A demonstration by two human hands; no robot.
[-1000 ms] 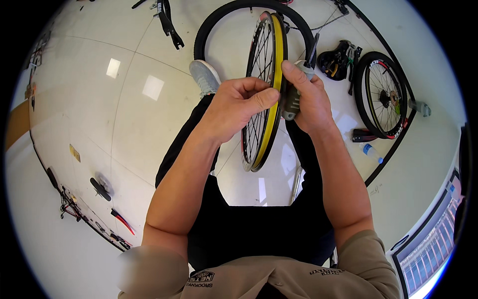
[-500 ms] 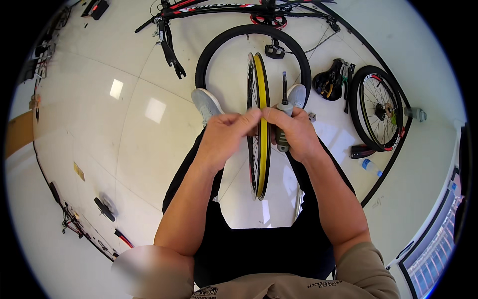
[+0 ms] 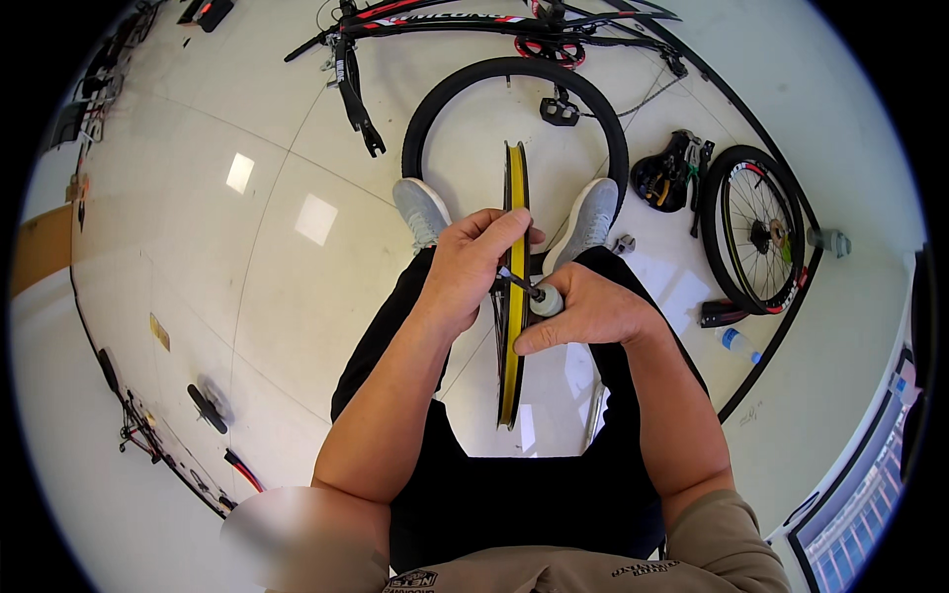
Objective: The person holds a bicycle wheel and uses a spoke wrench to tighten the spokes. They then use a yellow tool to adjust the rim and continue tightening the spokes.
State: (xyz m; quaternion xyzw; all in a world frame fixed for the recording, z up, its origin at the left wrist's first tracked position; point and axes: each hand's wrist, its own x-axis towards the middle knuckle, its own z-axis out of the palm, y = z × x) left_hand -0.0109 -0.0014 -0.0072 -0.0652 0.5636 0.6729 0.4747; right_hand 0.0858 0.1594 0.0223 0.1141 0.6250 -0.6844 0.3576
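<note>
A bicycle wheel without a tyre stands on edge between my knees, a yellow rim strip lining its rim. My left hand is closed around the rim's upper part, the thumb lying on the yellow strip. In my right hand is a screwdriver with a grey handle. Its dark shaft points left and crosses the rim just below my left fingers; I cannot tell whether the tip touches the wheel. My right thumb rests on the rim strip, lower down.
A loose black tyre lies on the floor beyond the wheel, near my shoes. Farther off is a bicycle frame. On the right are a saddle, another wheel with its tyre and a plastic bottle.
My right hand has moved nearer, and the screwdriver has swung from pointing away to pointing left across the rim. My left hand has settled around the rim. The wheel appears lower in view.
</note>
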